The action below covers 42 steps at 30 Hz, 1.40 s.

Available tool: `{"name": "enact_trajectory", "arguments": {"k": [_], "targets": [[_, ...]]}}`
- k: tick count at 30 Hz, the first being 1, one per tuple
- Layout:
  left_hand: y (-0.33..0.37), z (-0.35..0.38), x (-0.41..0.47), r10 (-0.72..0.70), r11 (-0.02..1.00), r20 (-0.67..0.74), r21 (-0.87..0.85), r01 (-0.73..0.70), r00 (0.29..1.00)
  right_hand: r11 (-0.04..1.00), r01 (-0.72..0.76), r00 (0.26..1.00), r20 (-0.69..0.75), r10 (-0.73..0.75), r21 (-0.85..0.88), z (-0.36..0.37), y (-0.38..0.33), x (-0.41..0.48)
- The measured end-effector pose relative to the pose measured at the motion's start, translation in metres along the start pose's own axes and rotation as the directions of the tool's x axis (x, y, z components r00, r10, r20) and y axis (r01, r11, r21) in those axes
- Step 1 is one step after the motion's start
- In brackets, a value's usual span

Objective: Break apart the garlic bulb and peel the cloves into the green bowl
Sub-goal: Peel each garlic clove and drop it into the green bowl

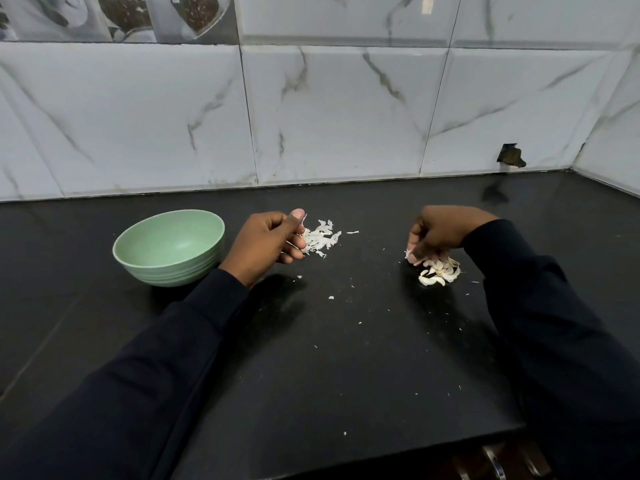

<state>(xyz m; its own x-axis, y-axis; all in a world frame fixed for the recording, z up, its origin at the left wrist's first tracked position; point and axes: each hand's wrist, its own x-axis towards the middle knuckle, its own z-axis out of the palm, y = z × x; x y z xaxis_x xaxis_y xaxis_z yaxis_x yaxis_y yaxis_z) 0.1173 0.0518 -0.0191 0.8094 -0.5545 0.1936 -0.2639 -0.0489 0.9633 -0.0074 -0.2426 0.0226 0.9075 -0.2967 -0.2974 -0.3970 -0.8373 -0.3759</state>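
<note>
With the left hand (266,242), grips loose skins (322,237) at the near edge of the pile, fingers curled and thumb stuck up. With the right hand (440,233), reaches knuckles-up over the cloves (438,271) and pinches a white bit (409,253) at the left edge of that heap (clove or skin, cannot tell). Wears dark sleeves (554,323) down to both wrists. Works on a black counter (346,368), with skins and cloves in two heaps well apart, among small white flakes (331,297) scattered between and nearer the front edge. Has the bowl (166,271) upright just left of the left wrist, pale green with a ribbed outer wall. Has the cloves on the counter under the right fingers, far from the bowl. Faces grey-veined tiles (329,116) behind the counter.
</note>
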Motion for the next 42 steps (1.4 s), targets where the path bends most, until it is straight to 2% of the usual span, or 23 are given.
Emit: {"name": "enact_trajectory", "arguments": {"k": [7,15,17,20,24,28,30,32,36,39,42], "targets": [[0.001,0.001,-0.002,0.001,1.000,0.011,0.012,-0.001,1.000,0.999,0.002,1.000,-0.021,-0.003,-0.040,0.007,-0.009,0.001],[-0.002,0.001,-0.001,0.012,1.000,0.020,0.017,-0.012,1.000,1.000,-0.019,0.999,0.027,0.019,0.022,0.008,-0.006,0.002],[-0.002,0.001,-0.001,0.015,1.000,0.019,0.020,-0.016,1.000,0.998,-0.011,1.000,0.017,0.010,0.066,0.006,-0.005,-0.001],[-0.003,0.001,-0.001,0.031,0.999,0.012,0.024,-0.031,0.999,0.971,0.033,0.999,-0.015,-0.031,0.238,0.002,-0.006,-0.008],[-0.001,0.003,-0.005,0.073,0.996,0.033,0.047,-0.075,0.997,0.842,0.175,0.984,-0.078,-0.158,0.509,0.006,-0.020,-0.017],[0.007,0.017,-0.016,0.105,0.994,0.135,0.000,-0.106,0.985,0.578,0.301,0.945,-0.156,-0.288,0.758,0.030,-0.056,-0.018],[0.011,0.025,-0.021,0.127,0.991,0.165,-0.051,-0.121,0.978,0.492,0.361,0.920,-0.218,-0.324,0.792,0.046,-0.074,-0.017],[0.011,0.027,-0.022,0.162,0.985,0.134,-0.076,-0.153,0.978,0.428,0.423,0.896,-0.296,-0.331,0.799,0.058,-0.084,-0.015],[0.006,0.022,-0.017,0.193,0.979,0.052,-0.078,-0.189,0.980,0.257,0.464,0.879,-0.406,-0.249,0.848,0.069,-0.092,-0.013],[0.004,0.023,-0.016,0.237,0.971,-0.002,-0.007,-0.237,0.972,0.198,0.433,0.894,-0.389,-0.223,0.880,0.073,-0.094,-0.013],[0.005,0.022,-0.017,0.253,0.967,-0.026,-0.017,-0.254,0.967,0.246,0.428,0.894,-0.368,-0.257,0.870,0.074,-0.095,-0.015]]}}
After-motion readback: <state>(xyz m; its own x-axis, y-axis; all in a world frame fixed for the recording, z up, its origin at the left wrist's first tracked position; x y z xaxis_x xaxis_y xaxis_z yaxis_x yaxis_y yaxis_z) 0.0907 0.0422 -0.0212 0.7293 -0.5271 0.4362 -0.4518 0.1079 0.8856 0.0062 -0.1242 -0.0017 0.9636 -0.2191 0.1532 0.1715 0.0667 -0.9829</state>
